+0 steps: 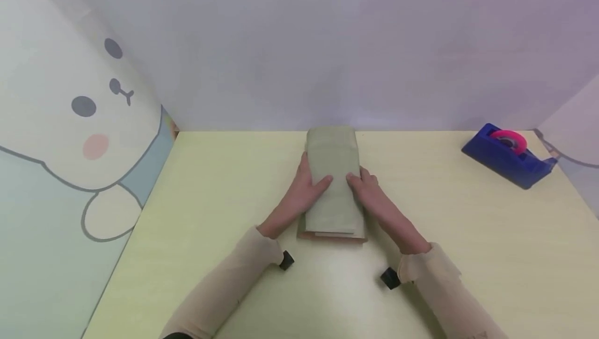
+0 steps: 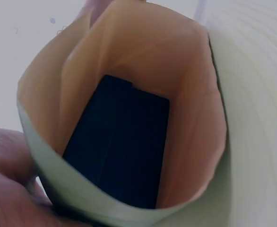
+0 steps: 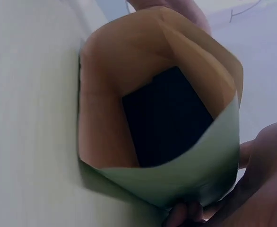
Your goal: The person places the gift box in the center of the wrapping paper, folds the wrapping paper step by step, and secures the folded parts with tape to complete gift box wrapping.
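A pale paper bag (image 1: 333, 198) lies flat on its side on the table, its mouth facing me. My left hand (image 1: 303, 192) grips its left side, thumb on top and fingers along the edge. Its right side is held by my right hand (image 1: 375, 197) in the same way. In both wrist views the mouth gapes wide, showing a brown inner wall (image 2: 195, 109). Deep inside is a dark, straight-edged rectangular shape (image 3: 167, 123) with a small notch at its top edge; what it is, I cannot tell.
A blue tape dispenser (image 1: 503, 165) with a pink roll (image 1: 517, 139) stands at the table's back right. The light wooden table (image 1: 224, 183) meets a pale wall (image 1: 281, 48) at the back. At the left is a panel (image 1: 51, 209) with a cartoon animal.
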Tool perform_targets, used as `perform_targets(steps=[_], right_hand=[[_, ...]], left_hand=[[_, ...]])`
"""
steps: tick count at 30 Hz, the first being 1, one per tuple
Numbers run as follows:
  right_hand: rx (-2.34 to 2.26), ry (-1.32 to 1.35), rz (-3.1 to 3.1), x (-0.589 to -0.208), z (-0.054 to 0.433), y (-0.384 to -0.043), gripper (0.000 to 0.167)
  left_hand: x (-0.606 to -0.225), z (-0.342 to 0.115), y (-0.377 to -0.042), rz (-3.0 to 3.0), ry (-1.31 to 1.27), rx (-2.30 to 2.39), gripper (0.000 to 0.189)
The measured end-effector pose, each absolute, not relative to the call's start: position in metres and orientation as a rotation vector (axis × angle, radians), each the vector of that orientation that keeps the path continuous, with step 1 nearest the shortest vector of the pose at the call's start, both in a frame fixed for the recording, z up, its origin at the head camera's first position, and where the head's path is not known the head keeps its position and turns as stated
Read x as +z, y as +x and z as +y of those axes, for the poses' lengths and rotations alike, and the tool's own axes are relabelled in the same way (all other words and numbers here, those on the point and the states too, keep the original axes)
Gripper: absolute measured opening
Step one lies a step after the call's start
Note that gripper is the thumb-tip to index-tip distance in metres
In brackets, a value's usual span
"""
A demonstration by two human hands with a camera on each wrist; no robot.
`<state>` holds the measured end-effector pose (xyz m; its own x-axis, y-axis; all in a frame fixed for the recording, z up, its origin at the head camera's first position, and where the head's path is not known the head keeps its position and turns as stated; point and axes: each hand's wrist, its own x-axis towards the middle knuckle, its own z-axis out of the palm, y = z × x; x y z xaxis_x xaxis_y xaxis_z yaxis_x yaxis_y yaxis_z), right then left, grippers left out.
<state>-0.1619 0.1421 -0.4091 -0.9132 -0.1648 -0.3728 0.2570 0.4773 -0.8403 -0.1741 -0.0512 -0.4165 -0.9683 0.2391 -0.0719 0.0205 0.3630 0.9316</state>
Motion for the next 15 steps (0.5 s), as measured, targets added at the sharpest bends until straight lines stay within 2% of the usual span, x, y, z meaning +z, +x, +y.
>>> perform_targets(steps=[11,15], right_hand=[[-1.335,0.070,2.341,-0.403,0.146,-0.226,0.072],[-1.353,0.091,2.395,-0.399,0.153,-0.247,0.058]], left_hand=[[-0.422,-0.053,-0.171,2.381,0.157,1.638,0.100],[-0.421,-0.052,-0.170,2.389,0.135,1.615,0.099]])
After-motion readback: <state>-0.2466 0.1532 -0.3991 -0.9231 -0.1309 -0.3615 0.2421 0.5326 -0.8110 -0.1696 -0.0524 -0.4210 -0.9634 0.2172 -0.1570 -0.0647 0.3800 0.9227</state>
